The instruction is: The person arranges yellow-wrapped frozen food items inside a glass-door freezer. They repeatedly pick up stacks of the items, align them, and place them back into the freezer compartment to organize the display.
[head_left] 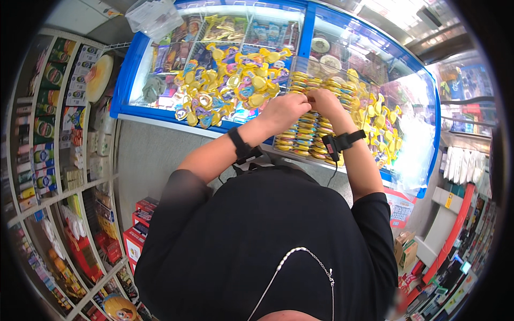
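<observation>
My left hand [286, 111] and my right hand [324, 103] meet over a clear plastic box [296, 66] on top of a chest freezer. Neat stacks of small yellow packets [304, 134] fill the box in columns. The fingertips of both hands almost touch at the middle of these stacks. They bend downward and hide whatever lies between them, so a grip does not show. Left of the box, a loose heap of yellow spoon-shaped packets [237, 82] spreads over the freezer's glass lid. More loose yellow packets [381, 120] lie to its right.
The blue-framed freezer [120, 90] holds bagged goods under glass. A clear plastic container [154, 18] sits at its far left corner. Stocked shelves [60, 192] line the left side, near red boxes [136, 236]. A translucent plastic bag [411, 164] covers the right end.
</observation>
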Available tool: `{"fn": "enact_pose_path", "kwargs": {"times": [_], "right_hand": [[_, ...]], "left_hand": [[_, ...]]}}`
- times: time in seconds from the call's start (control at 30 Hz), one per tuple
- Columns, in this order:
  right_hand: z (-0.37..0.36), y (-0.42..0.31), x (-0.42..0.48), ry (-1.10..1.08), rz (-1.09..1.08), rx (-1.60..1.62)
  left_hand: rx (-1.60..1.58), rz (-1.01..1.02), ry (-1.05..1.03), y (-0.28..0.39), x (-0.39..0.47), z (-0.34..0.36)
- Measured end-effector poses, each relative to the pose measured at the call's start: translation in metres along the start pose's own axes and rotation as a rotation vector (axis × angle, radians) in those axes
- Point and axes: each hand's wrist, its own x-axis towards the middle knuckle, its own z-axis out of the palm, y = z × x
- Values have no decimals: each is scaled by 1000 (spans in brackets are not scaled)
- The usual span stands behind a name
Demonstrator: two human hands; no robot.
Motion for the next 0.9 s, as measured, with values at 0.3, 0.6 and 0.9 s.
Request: {"fn": "enact_pose_path", "kwargs": {"times": [0.3, 0.6, 0.9], "right_hand": [[6, 9, -4, 61, -23, 29], [2, 7, -2, 25, -18, 6], [-10, 10, -3, -94, -14, 86]], "left_hand": [[83, -591, 345, -117, -152, -64], [-60, -89, 143, -11, -25, -67], [-17, -172, 179, -33, -6, -53]]}}
